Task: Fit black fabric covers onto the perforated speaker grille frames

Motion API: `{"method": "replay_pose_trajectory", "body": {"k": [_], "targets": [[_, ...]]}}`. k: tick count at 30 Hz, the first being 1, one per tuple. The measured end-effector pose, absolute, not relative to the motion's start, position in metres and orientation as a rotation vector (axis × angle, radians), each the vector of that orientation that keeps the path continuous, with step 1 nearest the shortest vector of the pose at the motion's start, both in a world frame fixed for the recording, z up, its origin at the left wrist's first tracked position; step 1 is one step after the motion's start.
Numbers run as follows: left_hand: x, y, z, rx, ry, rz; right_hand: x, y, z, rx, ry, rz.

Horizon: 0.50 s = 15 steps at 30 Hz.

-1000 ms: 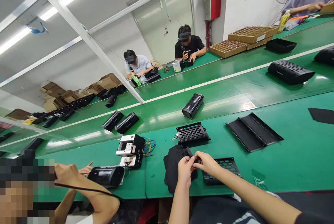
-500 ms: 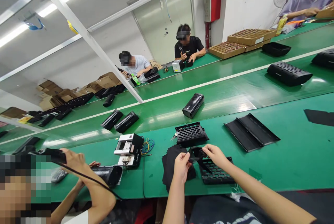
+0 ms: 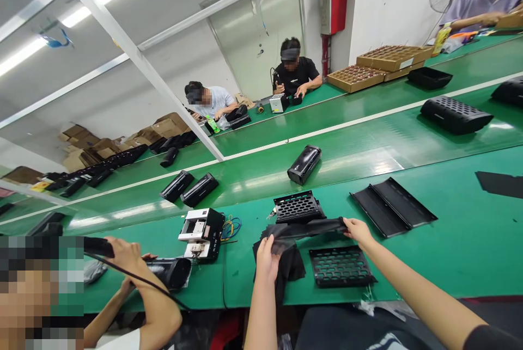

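Note:
A thin, dark, see-through sheet [image 3: 308,228] is stretched between my two hands above the bench. My left hand [image 3: 267,260] pinches its left end, and my right hand [image 3: 358,232] grips the right end. Below and beside my left hand lies a pile of black sheets [image 3: 292,265]. Under the held sheet, towards me, a black slotted panel [image 3: 342,267] rests flat on the green bench. Another black slotted panel [image 3: 297,206] sits just behind the sheet, with a small connector at its left side.
Two long black shells [image 3: 393,206] lie right of my hands. Black housings [image 3: 304,165] rest on the green belt beyond. A black and white device [image 3: 202,234] with coiled wires stands at left, near a co-worker's arm [image 3: 153,295]. Other people sit across the belt.
My hands have moved apart, drawing the dark sheet out between them. My right hand has shifted right and slightly up, uncovering the near slotted panel.

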<state>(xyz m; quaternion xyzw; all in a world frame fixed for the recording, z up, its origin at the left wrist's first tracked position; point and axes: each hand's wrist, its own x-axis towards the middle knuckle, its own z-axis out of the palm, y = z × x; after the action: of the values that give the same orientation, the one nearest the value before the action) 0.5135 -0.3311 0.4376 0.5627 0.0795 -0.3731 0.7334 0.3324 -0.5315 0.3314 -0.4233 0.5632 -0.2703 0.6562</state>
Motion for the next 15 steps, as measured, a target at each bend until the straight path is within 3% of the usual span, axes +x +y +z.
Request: {"method": "replay_pose_trajectory", "body": {"k": [5,15], "targets": [[0.524,-0.323,0.456,1.174,0.254,-0.724,0.332,-0.534,0.316,-1.004,1.361,-0.543],[0.506,-0.330,0.500,0.777,0.130,-1.121,0.335,-0.540,0.325,-1.027,1.342,-0.407]]}}
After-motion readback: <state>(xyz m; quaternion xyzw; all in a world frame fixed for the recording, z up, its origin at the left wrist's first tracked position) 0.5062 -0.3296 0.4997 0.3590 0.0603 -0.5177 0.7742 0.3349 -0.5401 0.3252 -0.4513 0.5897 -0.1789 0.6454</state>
